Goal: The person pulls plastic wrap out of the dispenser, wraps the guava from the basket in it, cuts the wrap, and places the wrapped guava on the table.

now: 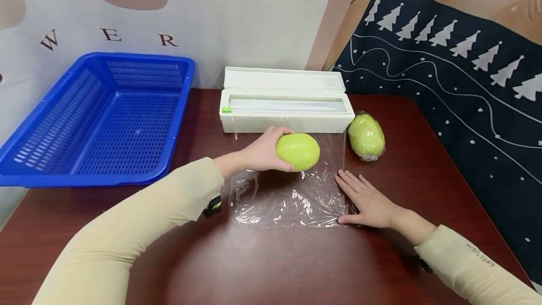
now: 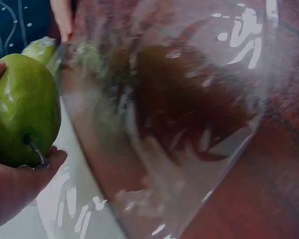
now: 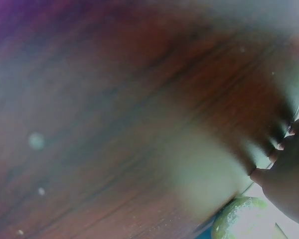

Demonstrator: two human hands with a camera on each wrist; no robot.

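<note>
Green fruit (image 1: 298,152): grasped in left hand (image 1: 267,150), above clear film (image 1: 292,204) on near side of white dispenser (image 1: 288,91); right hand (image 1: 372,205) released, fingers straight, at film's right edge; wrapped fruit (image 1: 366,136) just right of dispenser

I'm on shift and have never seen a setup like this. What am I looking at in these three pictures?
No machine here: these are a person's two bare hands. The wide picture comes from a camera on the head, looking forward and down; the other two come from cameras on the left and right wrists.

On the reddish-brown table stand a blue basket and an open white box, with clear film spread in front of it. Right of the box lies a wrapped green fruit.

The left hand grips an unwrapped green fruit over the film. The right hand, fingers extended, rests at the film's right edge, holding nothing up.
</note>
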